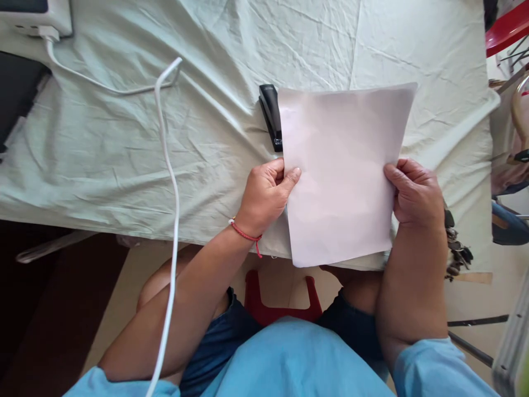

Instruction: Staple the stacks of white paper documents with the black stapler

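White paper (341, 171), blank on the side facing me, is held up over the table's front edge; whether it is one sheet or a stack I cannot tell. My left hand (268, 193) pinches its left edge, thumb on top and fingers behind. On the opposite edge, my right hand (415, 190) grips it the same way. A black stapler (270, 116) lies on the cloth just beyond my left hand, its right side partly hidden by the paper.
A pale green cloth (219, 138) with creases covers the table. A white cable (176, 209) runs from a white device (45, 16) at the back left toward me. A dark flat object (19, 94) lies at the left. Keys (458, 251) are beside my right forearm.
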`<state>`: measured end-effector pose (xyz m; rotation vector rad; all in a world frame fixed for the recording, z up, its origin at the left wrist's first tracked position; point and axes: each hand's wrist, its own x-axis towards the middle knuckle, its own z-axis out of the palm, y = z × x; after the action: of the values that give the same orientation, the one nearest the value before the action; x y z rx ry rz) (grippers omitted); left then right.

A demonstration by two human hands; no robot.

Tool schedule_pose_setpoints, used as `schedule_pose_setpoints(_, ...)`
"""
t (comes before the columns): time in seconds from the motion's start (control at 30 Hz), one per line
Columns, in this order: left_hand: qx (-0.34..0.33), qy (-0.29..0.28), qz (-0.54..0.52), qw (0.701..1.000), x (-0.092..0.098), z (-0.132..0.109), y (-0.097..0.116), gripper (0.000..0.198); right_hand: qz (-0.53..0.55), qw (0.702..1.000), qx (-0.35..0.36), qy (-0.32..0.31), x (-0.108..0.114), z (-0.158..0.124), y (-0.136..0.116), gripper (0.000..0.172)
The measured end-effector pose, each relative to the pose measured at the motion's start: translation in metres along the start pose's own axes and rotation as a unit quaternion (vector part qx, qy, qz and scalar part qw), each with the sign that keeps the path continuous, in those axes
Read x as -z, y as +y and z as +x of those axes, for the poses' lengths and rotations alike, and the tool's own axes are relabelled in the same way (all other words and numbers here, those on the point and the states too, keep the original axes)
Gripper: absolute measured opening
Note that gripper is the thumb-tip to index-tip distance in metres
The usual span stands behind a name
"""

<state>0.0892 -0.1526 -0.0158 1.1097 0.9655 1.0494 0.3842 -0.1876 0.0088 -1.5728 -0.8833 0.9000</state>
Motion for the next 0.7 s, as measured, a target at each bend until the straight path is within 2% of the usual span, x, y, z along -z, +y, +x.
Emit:
schedule_pose_setpoints(0.23, 0.019, 0.015, -0.027, 0.999, 0.003, -0.004, 0.005, 0.042, 0.004, 1.0, 0.013, -0.002, -0.003, 0.003, 0.004, 0.034)
schedule_pose_setpoints(0.4, -0.001, 0.069, -0.008, 0.998, 0.006, -0.005, 0.006, 0.041, 0.006, 1.0, 0.022, 0.009, -0.01, 0.002, 0.003, 0.039)
schedule_pose_setpoints(0.53, 0.001, 0.074, 0.017, 0.997, 0.009, -0.005, 0.008, 0.032, -0.003, 1.0, 0.025, 0.016, -0.012, 0.002, 0.004, 0.033)
schedule_pose_setpoints(0.7, -0.01, 0.111, 0.072, 0.991, 0.008, -0.003, 0.006, 0.048, -0.026, 0.998, 0.037, 0.038, -0.013, 0.003, 0.007, 0.022)
